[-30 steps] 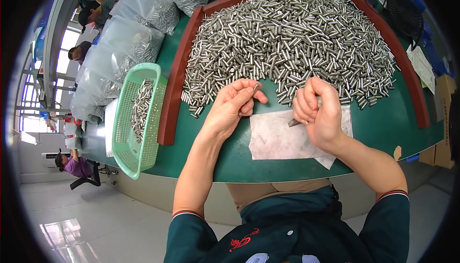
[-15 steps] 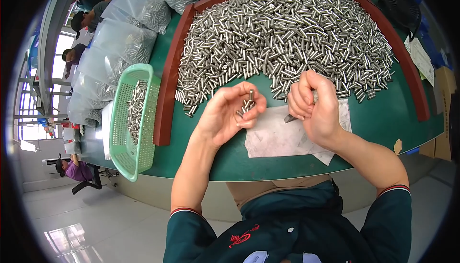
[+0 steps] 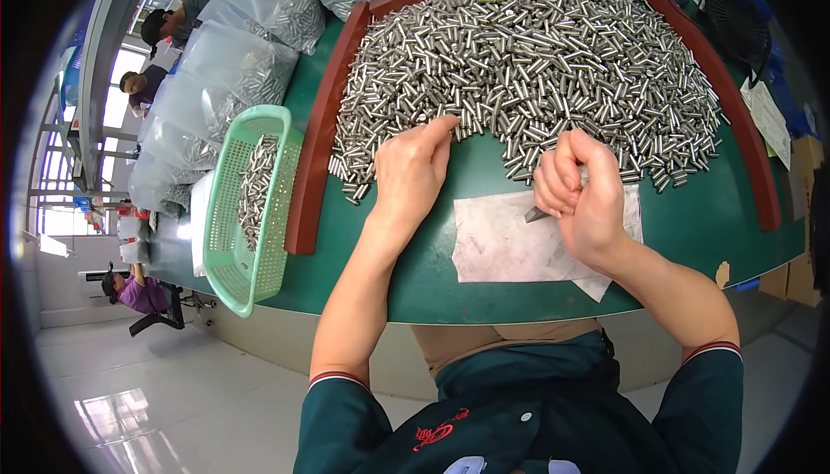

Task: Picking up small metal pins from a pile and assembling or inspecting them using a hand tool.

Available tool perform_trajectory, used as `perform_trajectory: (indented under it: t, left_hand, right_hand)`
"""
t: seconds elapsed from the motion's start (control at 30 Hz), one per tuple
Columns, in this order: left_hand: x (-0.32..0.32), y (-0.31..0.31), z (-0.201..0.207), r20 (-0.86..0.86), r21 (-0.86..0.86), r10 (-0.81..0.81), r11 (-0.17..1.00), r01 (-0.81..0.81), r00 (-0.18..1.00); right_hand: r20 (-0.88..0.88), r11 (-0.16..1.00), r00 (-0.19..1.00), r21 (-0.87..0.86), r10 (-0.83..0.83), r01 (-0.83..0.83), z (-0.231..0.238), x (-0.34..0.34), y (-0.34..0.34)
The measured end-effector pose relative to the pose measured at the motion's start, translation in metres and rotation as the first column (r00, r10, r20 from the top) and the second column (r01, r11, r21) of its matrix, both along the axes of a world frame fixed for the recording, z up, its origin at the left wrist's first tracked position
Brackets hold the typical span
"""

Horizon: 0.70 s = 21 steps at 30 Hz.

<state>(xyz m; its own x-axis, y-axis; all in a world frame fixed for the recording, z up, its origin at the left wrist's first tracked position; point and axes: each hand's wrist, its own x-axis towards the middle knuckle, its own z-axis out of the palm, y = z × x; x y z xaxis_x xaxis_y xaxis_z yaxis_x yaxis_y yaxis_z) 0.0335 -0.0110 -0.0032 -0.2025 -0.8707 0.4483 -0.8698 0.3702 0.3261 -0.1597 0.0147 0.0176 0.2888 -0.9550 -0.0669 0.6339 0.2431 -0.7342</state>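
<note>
Pins (image 3: 527, 59) heaped on table (image 3: 432, 288), long axes every which way. Left hand (image 3: 406, 171) at heap's near edge, can't tell finger grip. Right hand (image 3: 581, 197) curled round dark tool (image 3: 535, 214) over cloth (image 3: 501, 254), tip pointing left, slightly nearward.

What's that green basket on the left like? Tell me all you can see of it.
The basket is pale green, plastic by its look, long and open-topped, with rounded corners, a smooth rim and walls full of small holes. It stands upright on the green table, left of the red bar; whether they touch is unclear. Silvery pins lie inside, leaving the near end's floor bare. Neither hand touches it.
</note>
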Motion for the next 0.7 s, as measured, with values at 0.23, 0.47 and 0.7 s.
perform_trajectory:
  t: [0.23,0.47,0.7]
  left_hand:
    - [-0.002,0.005,0.013,0.107,0.160,-0.171,0.975,0.153,0.980]
    - [-0.008,0.010,0.009,-0.062,0.174,-0.198,0.963,0.206,0.978]
    - [-0.013,0.012,0.007,-0.014,0.154,-0.240,0.959,0.240,0.971]
  right_hand:
    - [0.011,1.000,1.000,-0.005,0.009,-0.009,-0.001,-0.002,-0.001]
    - [-0.055,1.000,0.998,-0.015,0.023,-0.024,0.001,-0.002,-0.002]
    - [0.013,1.000,1.000,0.005,0.006,-0.006,0.001,0.000,-0.001]
